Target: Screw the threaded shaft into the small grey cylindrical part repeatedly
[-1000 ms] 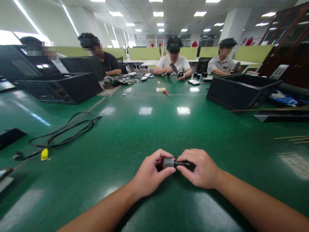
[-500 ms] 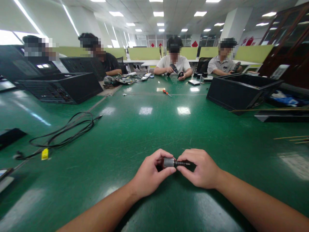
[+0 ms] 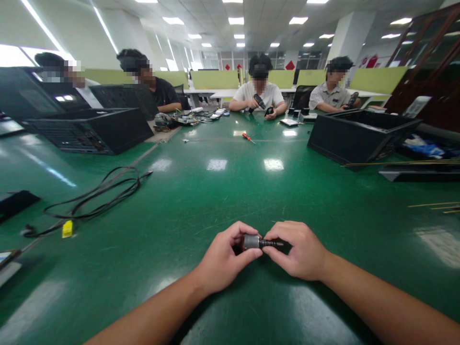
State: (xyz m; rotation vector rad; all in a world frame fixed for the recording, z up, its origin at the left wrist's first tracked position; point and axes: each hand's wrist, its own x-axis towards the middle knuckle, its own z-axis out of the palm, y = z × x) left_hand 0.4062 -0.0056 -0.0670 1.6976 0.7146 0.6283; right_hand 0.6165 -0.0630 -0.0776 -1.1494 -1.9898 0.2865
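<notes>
Close in front of me, a grey metal cylinder (image 3: 250,242) lies on its side with a dark, ribbed shaft (image 3: 269,243) sticking out to the right. The ribs look like a coil spring or thread, and the shaft narrows to a pointed tip. My left hand (image 3: 232,256) is closed around the cylinder, thumb below and fingers above. The thumb and forefinger of my right hand (image 3: 300,249) pinch the shaft close to the cylinder's end. The cylinder's left end is partly hidden inside my left hand.
On the green table (image 3: 201,191), a coiled black cable (image 3: 104,199) with a yellow tag (image 3: 67,229) lies left. An orange screwdriver (image 3: 247,137) lies ahead. Black computer cases stand left (image 3: 89,132) and right (image 3: 359,136). Several people sit opposite, one holding a power drill (image 3: 259,101).
My hands and the cylinder stay almost exactly where they were, with the same grip. The person at far left has moved their head slightly.
</notes>
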